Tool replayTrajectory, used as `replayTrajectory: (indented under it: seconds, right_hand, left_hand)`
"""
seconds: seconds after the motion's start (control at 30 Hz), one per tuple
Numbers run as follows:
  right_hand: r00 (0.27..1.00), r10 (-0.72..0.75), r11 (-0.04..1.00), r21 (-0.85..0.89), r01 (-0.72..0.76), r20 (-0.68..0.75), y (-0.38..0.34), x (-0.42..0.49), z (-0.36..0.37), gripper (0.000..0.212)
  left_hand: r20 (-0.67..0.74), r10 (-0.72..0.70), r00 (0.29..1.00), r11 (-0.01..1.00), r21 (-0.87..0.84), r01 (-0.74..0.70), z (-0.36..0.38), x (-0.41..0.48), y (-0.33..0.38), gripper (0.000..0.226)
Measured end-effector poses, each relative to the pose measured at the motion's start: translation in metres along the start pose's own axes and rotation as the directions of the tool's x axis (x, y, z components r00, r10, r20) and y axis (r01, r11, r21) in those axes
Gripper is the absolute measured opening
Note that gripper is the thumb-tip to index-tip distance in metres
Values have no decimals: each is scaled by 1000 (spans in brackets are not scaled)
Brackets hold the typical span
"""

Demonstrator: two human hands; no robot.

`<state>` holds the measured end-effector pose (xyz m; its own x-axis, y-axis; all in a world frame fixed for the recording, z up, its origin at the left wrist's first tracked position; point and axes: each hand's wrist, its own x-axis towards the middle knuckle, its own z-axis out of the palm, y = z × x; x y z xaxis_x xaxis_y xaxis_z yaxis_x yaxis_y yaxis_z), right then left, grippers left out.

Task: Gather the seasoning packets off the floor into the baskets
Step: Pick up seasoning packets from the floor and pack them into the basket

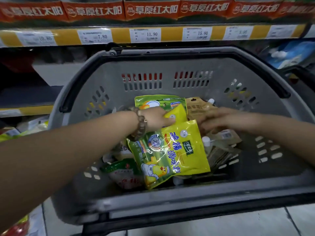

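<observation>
Both arms are reaching into a grey basket (105, 77) sitting on the tiled floor (255, 223) before a shelf (119, 34) of price tags. The left hand (157, 119), a beaded bracelet (140, 124) at its wrist, is gripping a yellow packet (177, 114) near the basket's centre, thumb pressing on its face. At that packet's 6 o'clock a bigger yellow packet (172, 154) is lying on top of the pile. At 3 o'clock the right hand (219, 120) is blurring over brown pouches (219, 147); I cannot tell how its fingers are set. A red-and-white bag (124, 174) is lying at the pile's 8 o'clock.
</observation>
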<state>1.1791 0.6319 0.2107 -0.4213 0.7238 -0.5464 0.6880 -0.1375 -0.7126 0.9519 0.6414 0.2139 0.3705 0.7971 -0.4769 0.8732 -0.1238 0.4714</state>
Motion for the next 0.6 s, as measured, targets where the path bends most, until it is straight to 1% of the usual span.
replayTrajectory:
  seconds: [0.03, 0.07, 0.1, 0.13, 0.17, 0.2, 0.23, 0.27, 0.33, 0.4, 0.43, 0.5, 0.53, 0.57, 0.6]
  right_hand:
    - [999, -8, 999, 46, 6, 35, -9, -2, 2, 31]
    - [999, -8, 999, -42, 10, 49, -15, -2, 10, 43]
    - [999, -6, 989, -149, 12, 38, -18, 0, 22, 46]
    - [999, -39, 970, -242, 34, -15, -20, 2, 34, 41]
    - [995, -75, 958, -282, 52, -72, -22, 2, 40, 35]
    - [987, -117, 956, -280, 82, -113, -26, -1, 42, 30]
    - [980, -155, 957, -266, 118, -122, -30, -5, 38, 24]
    - [976, -183, 958, -243, 151, -114, -37, -13, 33, 21]
    - [978, -194, 958, -230, 171, -82, -45, -29, 17, 34]
    - [978, -202, 948, -259, 183, -49, -47, -42, 3, 36]
    - [978, -205, 947, -259, 190, -34, -41, -45, -4, 36]
    - [987, -160, 961, -232, 153, -10, -34, -51, -14, 47]
    - [991, -132, 964, -231, 132, 16, -31, -53, -17, 53]
    - [992, -115, 961, -244, 126, 59, -24, -53, -19, 55]
    - [992, -90, 951, -287, 113, 94, -18, -52, -18, 54]
  left_hand:
    - [-11, 20, 1000, 1000, 7, -20, -3, -4, -4, 40]
    - [-26, 27, 999, 1000, 2, -27, -6, -9, -8, 37]
    - [-51, 33, 998, 999, -10, -33, -9, -13, -12, 35]
    - [-84, 40, 996, 999, -24, -42, -12, -19, -14, 31]
    - [-125, 50, 991, 998, -36, -55, -17, -25, -17, 27]
    - [-159, 54, 986, 997, -51, -63, -24, -30, -19, 23]
    - [-174, 48, 983, 995, -79, -62, -31, -35, -22, 21]
    - [-161, 39, 986, 992, -115, -58, -38, -40, -26, 18]
    - [-53, 32, 998, 983, -178, -41, -47, -47, -31, 15]
    - [24, 56, 998, 965, -256, -47, -53, -53, -29, 14]
    - [12, 68, 998, 944, -324, -60, -57, -57, -27, 13]
    - [-67, 86, 994, 884, -456, -107, -69, -63, -21, 13]
    - [-97, 104, 990, 882, -451, -137, -73, -65, -18, 14]
    - [-92, 142, 986, 918, -361, -166, -75, -66, -15, 15]
    - [-39, 178, 983, 963, -199, -182, -71, -68, -12, 17]
